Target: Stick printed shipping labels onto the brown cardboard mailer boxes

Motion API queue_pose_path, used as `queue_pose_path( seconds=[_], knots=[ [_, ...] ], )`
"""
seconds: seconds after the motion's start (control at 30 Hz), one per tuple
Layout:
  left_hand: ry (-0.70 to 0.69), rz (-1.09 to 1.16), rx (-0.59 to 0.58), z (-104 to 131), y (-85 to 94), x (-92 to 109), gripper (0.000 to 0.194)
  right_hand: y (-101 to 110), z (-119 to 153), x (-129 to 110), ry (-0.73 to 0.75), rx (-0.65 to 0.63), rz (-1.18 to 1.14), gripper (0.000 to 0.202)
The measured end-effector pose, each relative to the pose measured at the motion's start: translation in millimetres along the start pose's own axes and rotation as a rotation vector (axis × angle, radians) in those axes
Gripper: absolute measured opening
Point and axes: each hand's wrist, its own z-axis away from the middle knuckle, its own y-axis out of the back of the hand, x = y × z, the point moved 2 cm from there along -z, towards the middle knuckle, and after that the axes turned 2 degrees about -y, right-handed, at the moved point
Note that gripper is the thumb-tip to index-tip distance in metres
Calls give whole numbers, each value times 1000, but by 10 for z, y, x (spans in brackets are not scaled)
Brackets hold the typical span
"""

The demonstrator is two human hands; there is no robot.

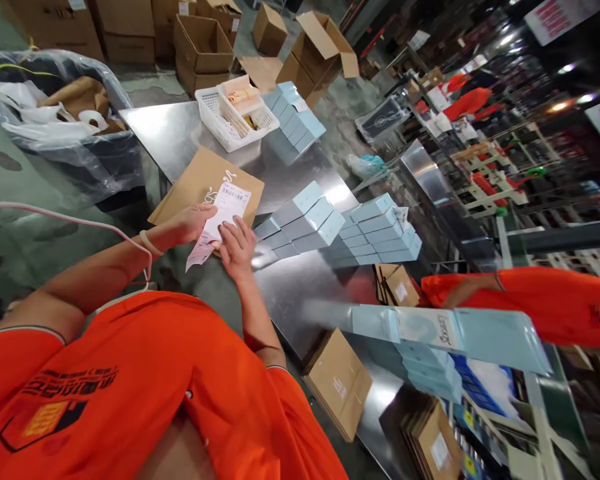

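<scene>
A flat brown cardboard mailer [195, 175] with white lettering lies at the near edge of the metal table. Over it is a white shipping label [231, 199] with a barcode, its pinkish lower end hanging free past the mailer's edge. My left hand [194, 223] is closed, pinching the label's left side between thumb and fingers. Bent over the label's right side are the fingers of my right hand [237, 248], with the thumb at its lower edge. What lies under my palms is hidden.
Beyond the mailer stand a white plastic basket [215, 127] and stacked light-blue boxes [307, 223]. A lined bin [115, 150] is at the left. More mailers [339, 383] lie at the right, near a co-worker's orange sleeve [530, 297]. A cable [80, 217] crosses by my left arm.
</scene>
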Motion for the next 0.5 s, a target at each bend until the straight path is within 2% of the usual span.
queue_pose_path(
  seconds=[0.03, 0.1, 0.17, 0.23, 0.27, 0.37, 0.5],
  knots=[
    [12, -4, -31, 19, 35, -27, 28, -28, 1, -2, -2, -56, 21, 31],
    [43, -39, -172, 55, 129, -88, 35, -78, 15, -1, -28, -127, 53, 24],
    [44, -138, -378, 78, 229, -147, 50, -122, 38, -11, -69, -150, 58, 20],
    [4, -242, -484, 76, 314, -207, 56, -162, 59, -42, -138, -154, 35, 17],
    [-22, -280, -482, 66, 344, -239, 56, -180, 67, -64, -186, -148, 10, 16],
    [-80, -318, -382, 31, 396, -348, 53, -213, 71, -117, -367, -122, -175, 20],
    [-39, -329, -371, 51, 484, -485, 58, -153, -7, -23, -702, -88, -483, 36]
  ],
)
